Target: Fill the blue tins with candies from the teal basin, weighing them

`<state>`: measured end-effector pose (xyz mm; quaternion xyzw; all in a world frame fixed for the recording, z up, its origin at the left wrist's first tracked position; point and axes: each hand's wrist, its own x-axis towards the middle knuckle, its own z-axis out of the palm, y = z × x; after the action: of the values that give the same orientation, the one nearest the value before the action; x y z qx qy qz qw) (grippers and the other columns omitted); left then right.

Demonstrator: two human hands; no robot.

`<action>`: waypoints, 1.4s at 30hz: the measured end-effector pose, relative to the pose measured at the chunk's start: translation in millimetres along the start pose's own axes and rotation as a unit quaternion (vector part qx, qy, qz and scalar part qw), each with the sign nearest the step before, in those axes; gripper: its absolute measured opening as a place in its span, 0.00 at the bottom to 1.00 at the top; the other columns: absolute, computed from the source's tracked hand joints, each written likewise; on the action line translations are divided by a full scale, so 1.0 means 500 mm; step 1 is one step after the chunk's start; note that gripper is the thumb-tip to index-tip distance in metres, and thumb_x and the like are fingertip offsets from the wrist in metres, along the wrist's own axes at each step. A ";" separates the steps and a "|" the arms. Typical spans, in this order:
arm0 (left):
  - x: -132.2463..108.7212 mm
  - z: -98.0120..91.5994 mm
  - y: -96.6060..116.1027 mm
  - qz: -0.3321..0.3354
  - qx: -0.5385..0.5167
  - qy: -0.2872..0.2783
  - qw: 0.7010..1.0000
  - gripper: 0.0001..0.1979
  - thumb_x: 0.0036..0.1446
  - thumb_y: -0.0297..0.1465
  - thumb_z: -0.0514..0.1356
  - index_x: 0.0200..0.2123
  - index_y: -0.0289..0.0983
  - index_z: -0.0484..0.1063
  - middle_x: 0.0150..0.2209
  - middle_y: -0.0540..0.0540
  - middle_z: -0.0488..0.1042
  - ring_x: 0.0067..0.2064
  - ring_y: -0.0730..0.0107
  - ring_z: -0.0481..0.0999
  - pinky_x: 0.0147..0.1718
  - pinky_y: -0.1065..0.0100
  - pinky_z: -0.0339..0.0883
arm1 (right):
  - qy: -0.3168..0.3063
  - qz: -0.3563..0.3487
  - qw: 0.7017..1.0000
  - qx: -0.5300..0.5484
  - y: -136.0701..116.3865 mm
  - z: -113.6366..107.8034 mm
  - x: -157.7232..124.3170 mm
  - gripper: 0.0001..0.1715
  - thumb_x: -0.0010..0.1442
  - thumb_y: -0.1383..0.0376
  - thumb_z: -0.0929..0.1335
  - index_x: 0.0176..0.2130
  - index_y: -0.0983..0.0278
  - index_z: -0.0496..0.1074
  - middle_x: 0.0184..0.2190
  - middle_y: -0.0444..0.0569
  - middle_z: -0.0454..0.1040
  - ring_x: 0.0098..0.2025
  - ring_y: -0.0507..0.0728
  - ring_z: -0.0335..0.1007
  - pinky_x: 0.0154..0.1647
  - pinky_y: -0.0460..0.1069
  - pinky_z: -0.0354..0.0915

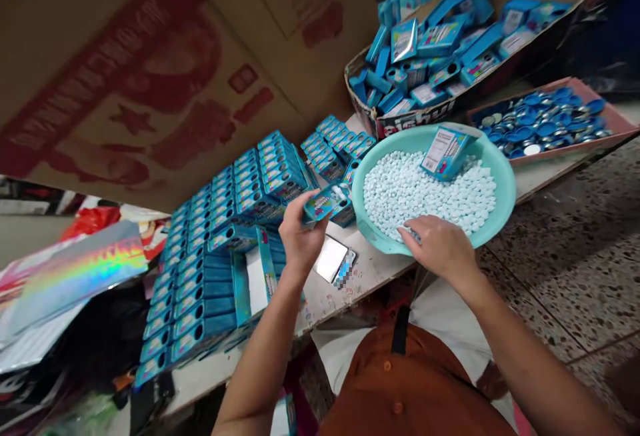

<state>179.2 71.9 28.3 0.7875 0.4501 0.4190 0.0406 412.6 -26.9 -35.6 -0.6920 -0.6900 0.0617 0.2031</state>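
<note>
Head view, left hand [299, 236] gripping blue box [327, 204], right hand [439, 246] on pellets [430, 193]

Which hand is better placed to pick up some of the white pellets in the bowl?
Probably the right hand: it touches the white pellets in the teal bowl, while the left hand holds a small blue box beside it.

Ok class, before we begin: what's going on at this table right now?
A person holds a small blue box in the left hand, beside a teal bowl of small pale pellets. The right hand rests on the pellets at the bowl's near edge. A second box lies in the bowl. On the table stand packed rows of boxes; a carton of loose boxes and a tray of blue caps sit behind.
</note>
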 end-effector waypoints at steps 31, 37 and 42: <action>-0.017 0.042 0.010 0.015 0.031 -0.054 0.998 0.19 0.52 0.31 0.65 0.48 0.40 0.73 0.45 0.43 0.77 0.47 0.60 0.76 0.49 0.60 0.69 | -0.028 -0.004 0.999 0.021 -0.005 -0.014 -0.003 0.19 0.67 0.60 0.60 0.37 0.65 0.76 0.35 0.52 0.77 0.40 0.58 0.72 0.37 0.50 0.59; -0.032 0.068 0.009 -0.136 -0.101 -0.042 0.985 0.23 0.47 0.37 0.68 0.48 0.39 0.71 0.45 0.44 0.77 0.46 0.62 0.77 0.48 0.62 0.70 | -0.031 -0.009 0.999 0.019 -0.002 -0.012 -0.003 0.19 0.67 0.59 0.60 0.37 0.65 0.75 0.35 0.52 0.77 0.40 0.57 0.72 0.37 0.49 0.59; -0.062 0.064 0.001 -0.285 -0.282 -0.002 0.916 0.28 0.41 0.38 0.71 0.46 0.37 0.69 0.40 0.45 0.78 0.41 0.64 0.78 0.44 0.63 0.73 | -0.040 -0.004 0.999 0.016 -0.002 -0.018 -0.004 0.20 0.68 0.58 0.59 0.37 0.65 0.75 0.35 0.52 0.77 0.41 0.57 0.71 0.37 0.49 0.58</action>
<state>194.4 58.9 -11.4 0.5826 0.5184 0.4976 0.3798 414.9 -30.9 -27.6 -0.6830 -0.6993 0.0993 0.1864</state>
